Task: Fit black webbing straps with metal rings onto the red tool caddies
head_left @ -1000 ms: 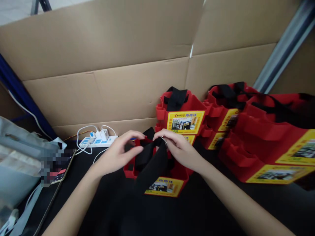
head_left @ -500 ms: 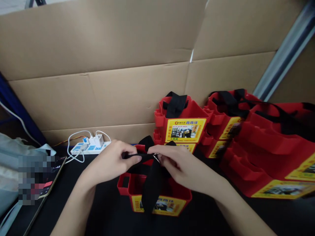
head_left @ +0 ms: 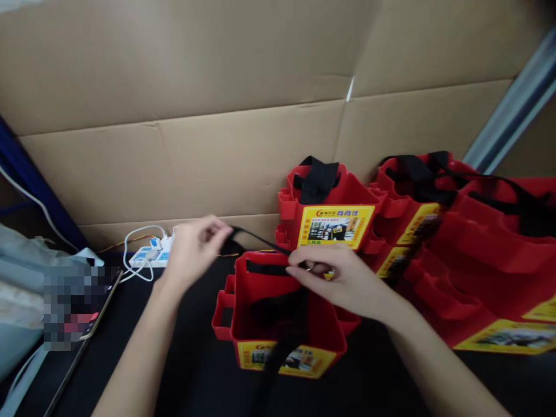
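Note:
A red plastic tool box (head_left: 287, 313) with a yellow label stands on the black surface in front of me. Above its back left corner, my left hand (head_left: 197, 246) pinches a black webbing strap (head_left: 260, 238). The strap runs taut to my right hand (head_left: 325, 275), closed around it over the box's back right side. A bit of metal buckle shows between the right fingers, mostly hidden by them. More of the strap hangs into the box and over its front wall, blurred by motion.
Stacked red boxes with black straps (head_left: 336, 197) stand behind, and more stacks (head_left: 490, 255) fill the right. A white power strip (head_left: 147, 256) with plugs lies back left. At the left are a phone (head_left: 102, 304) and a grey bag (head_left: 21, 295). Cardboard (head_left: 195, 162) walls the back.
My left hand has moved left and up, drawing the strap out straight. My right hand has shifted slightly right with its grip kept. The view has turned a little.

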Tool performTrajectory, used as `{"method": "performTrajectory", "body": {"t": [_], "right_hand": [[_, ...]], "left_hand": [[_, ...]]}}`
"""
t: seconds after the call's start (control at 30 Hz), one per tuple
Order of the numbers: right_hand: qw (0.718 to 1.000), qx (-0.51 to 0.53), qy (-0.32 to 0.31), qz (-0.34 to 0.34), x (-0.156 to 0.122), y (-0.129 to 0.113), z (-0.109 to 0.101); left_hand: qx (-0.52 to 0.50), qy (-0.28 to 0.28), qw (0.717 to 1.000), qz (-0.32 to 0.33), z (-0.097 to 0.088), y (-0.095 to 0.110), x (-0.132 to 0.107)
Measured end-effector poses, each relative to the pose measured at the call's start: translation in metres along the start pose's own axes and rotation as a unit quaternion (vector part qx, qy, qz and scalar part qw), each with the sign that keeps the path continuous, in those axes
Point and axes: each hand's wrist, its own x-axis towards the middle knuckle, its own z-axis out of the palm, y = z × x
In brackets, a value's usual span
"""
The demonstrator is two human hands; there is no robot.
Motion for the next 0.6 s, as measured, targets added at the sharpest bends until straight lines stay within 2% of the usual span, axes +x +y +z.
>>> {"method": "performTrajectory", "body": {"t": [0.03,0.07,0.13,0.17,0.2,0.27,0.33,0.43,0.47,0.5,0.53,0.6], "right_hand": [[1.0,-0.007,0.011,0.01,-0.003,0.003,-0.01],[0.999,-0.016,0.02,0.018,-0.006,0.005,-0.021],[0.998,-0.033,0.038,0.028,-0.011,0.009,-0.042],[0.998,-0.039,0.045,0.029,-0.014,0.01,-0.048],[0.997,-0.043,0.048,0.029,-0.015,0.009,-0.052],[0.998,-0.043,0.037,0.021,-0.014,0.005,-0.048],[0.999,-0.034,0.004,-0.006,-0.01,-0.003,-0.033],[0.997,-0.017,-0.037,-0.063,-0.003,-0.014,-0.008],[0.996,-0.016,-0.043,-0.073,-0.002,-0.015,-0.004],[0.996,-0.019,-0.044,-0.073,-0.002,-0.015,-0.004],[0.997,-0.027,-0.036,-0.066,-0.003,-0.013,-0.007],[0.998,-0.054,0.009,-0.032,-0.008,-0.006,-0.024]], "left_hand": [[0.031,0.047,0.996,-0.068,-0.004,-0.016,0.002],[0.065,0.051,0.99,-0.118,-0.008,-0.032,0.003],[0.103,0.009,0.982,-0.156,-0.012,-0.055,0.005],[0.112,-0.017,0.981,-0.158,-0.012,-0.059,0.005],[0.114,-0.031,0.982,-0.147,-0.011,-0.058,0.004],[0.097,-0.039,0.991,-0.08,-0.005,-0.035,0.001],[0.045,-0.048,0.996,0.06,0.003,0.002,-0.004],[-0.012,-0.165,0.958,0.232,0.015,0.05,-0.009],[-0.021,-0.185,0.95,0.25,0.016,0.056,-0.009],[-0.028,-0.183,0.952,0.243,0.016,0.056,-0.008],[-0.032,-0.154,0.966,0.206,0.013,0.049,-0.006],[-0.017,-0.034,0.997,0.066,0.001,0.021,-0.002]]}}
